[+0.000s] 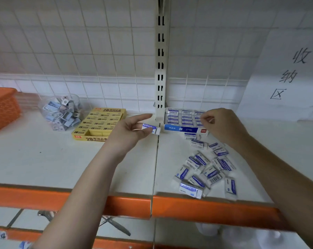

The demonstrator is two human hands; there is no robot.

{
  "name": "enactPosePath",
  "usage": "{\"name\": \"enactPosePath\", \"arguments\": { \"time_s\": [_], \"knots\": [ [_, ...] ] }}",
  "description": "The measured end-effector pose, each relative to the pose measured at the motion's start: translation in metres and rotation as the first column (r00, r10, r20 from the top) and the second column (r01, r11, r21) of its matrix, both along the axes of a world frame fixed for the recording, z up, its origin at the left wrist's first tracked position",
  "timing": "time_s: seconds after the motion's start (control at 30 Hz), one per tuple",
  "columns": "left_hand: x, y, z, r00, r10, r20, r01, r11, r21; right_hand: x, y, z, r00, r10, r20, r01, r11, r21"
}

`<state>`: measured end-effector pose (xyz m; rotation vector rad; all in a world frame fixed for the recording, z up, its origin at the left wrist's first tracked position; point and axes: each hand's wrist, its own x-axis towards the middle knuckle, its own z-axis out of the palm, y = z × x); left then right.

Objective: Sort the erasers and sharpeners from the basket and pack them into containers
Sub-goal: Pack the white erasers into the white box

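Jar (62, 112): sharpeners. Blue box (185, 121): erasers in rows. L hand (132, 131) grips eraser (151, 128); R hand (222, 124) curled, contents unclear.

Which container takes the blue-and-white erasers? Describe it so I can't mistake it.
Find the slotted white upright at the back of the shelf. Right of its foot sits the blue-fronted box, rows of blue-and-white erasers already standing in it. Unlike the yellow box and clear tub left of the upright, it has a blue front with a red logo.

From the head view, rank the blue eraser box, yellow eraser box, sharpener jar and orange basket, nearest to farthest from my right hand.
1. blue eraser box, just left of the right hand
2. yellow eraser box, left of centre
3. sharpener jar, farther left
4. orange basket, far left edge
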<state>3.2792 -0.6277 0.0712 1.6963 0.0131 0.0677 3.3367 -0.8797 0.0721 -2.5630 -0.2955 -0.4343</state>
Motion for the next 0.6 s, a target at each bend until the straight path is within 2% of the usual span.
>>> {"name": "enactPosePath", "arguments": {
  "time_s": [0.13,0.27,0.4,0.6],
  "knots": [
    [0.039,-0.011,0.016,0.996,-0.060,-0.068,0.050,0.988,-0.148,-0.047,0.002,0.003,0.978,0.167,-0.122,-0.158,0.984,0.078],
    [0.073,-0.019,0.021,0.988,-0.133,-0.073,0.131,0.991,-0.040,-0.082,0.005,0.004,0.903,0.307,-0.300,-0.282,0.951,0.124],
    [0.102,-0.024,0.023,0.976,-0.214,-0.040,0.215,0.976,0.032,-0.095,0.006,0.000,0.835,0.355,-0.420,-0.346,0.933,0.101],
    [0.137,-0.035,0.029,0.979,-0.204,-0.005,0.194,0.924,0.330,-0.099,0.005,-0.003,0.810,0.360,-0.463,-0.379,0.924,0.055]
  ]
}}
